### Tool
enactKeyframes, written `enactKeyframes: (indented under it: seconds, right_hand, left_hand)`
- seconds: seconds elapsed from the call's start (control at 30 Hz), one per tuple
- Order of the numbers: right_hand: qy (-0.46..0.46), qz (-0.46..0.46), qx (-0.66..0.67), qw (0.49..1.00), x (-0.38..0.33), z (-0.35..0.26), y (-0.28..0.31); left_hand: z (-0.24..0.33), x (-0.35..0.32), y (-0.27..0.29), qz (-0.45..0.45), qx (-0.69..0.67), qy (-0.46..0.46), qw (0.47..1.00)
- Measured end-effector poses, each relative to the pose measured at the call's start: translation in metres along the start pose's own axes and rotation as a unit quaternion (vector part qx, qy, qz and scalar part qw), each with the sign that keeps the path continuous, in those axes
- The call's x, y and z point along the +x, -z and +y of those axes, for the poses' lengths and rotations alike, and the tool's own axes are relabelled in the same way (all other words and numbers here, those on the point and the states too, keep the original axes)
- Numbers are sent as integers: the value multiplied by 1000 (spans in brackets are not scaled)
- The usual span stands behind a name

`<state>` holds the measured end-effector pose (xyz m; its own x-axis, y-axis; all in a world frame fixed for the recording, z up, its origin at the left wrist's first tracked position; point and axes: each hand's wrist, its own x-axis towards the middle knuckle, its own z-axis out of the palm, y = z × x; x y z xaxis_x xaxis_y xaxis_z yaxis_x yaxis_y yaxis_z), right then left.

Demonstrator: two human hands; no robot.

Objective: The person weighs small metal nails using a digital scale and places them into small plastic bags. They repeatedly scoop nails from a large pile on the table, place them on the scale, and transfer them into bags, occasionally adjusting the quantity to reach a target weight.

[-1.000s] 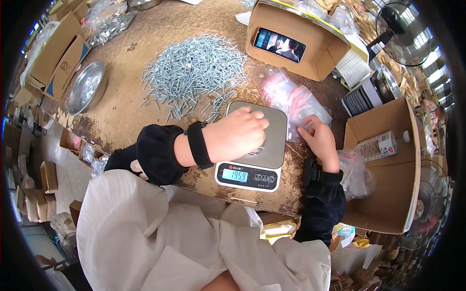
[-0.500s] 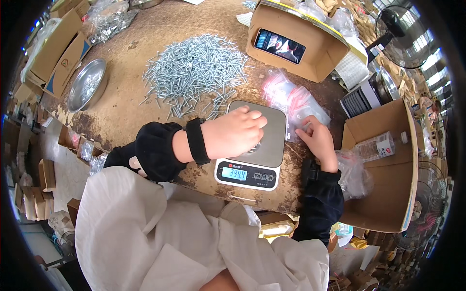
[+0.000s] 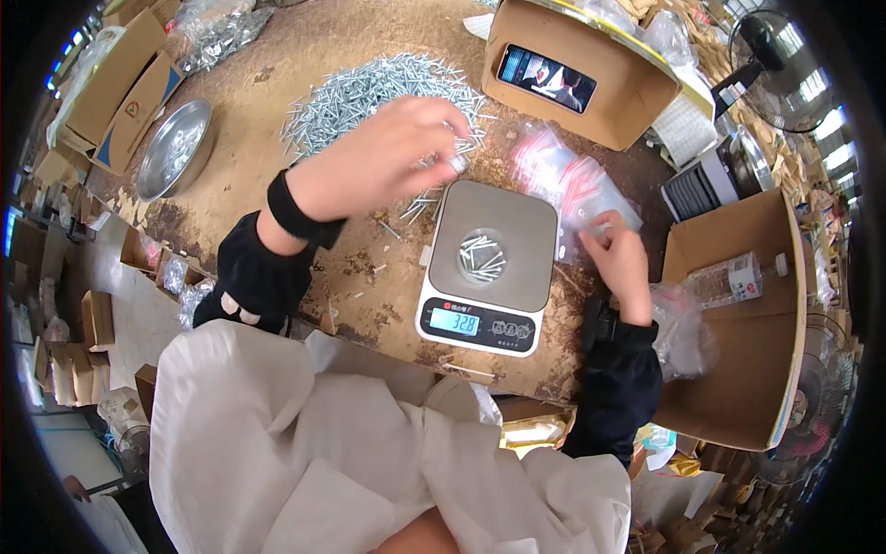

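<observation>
Here the step in hand looks like weighing out a portion of screws. The left hand [image 3: 388,157] hovers over the near edge of the screw pile [image 3: 369,92], fingers [image 3: 443,148] curled narrow around what seems a pinch of screws; whether they truly hold any I cannot tell for sure. A small heap of screws [image 3: 482,258] lies in the middle of the scale's [image 3: 484,268] platform, display lit. The right hand [image 3: 620,263] rests on the stack of small clear bags [image 3: 572,180] just right of the scale, fingers flat and pinching at one bag.

Next move, as I judge it: bring a few more screws to the platform, and peel one bag free.

Against the earlier frames: the left hand then lay over the platform, covering it; now it is off toward the pile, and the heap is uncovered. The right hand has stayed at the bags. All on the brown tabletop [image 3: 305,55].
</observation>
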<state>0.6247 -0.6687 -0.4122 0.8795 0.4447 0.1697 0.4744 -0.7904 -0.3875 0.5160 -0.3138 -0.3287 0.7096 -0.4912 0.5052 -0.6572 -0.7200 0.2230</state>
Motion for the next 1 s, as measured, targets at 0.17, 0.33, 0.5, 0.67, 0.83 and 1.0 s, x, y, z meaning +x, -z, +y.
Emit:
enactKeyframes:
  seconds: [0.17,0.33,0.5,0.67,0.83,1.0]
  right_hand:
    - [-23,-8,3,1000,3,-2,4]
    - [-26,12,-17,999,1,2,1]
    - [-27,18,-6,999,3,1,0]
    - [-18,21,3,1000,3,3,0]
    - [-32,21,1,999,2,-4,0]
    - [-41,19,-6,999,2,-5,0]
  left_hand:
    - [-74,-50,-20,13,17,114,993]
    - [-87,-55,-25,41,64,126,989]
    - [-93,-62,-32,57,92,161,981]
    - [-81,-56,-26,74,143,199,967]
    - [-25,-24,-37,124,5,174,977]
    - [26,-11,-58,62,-112,108,986]
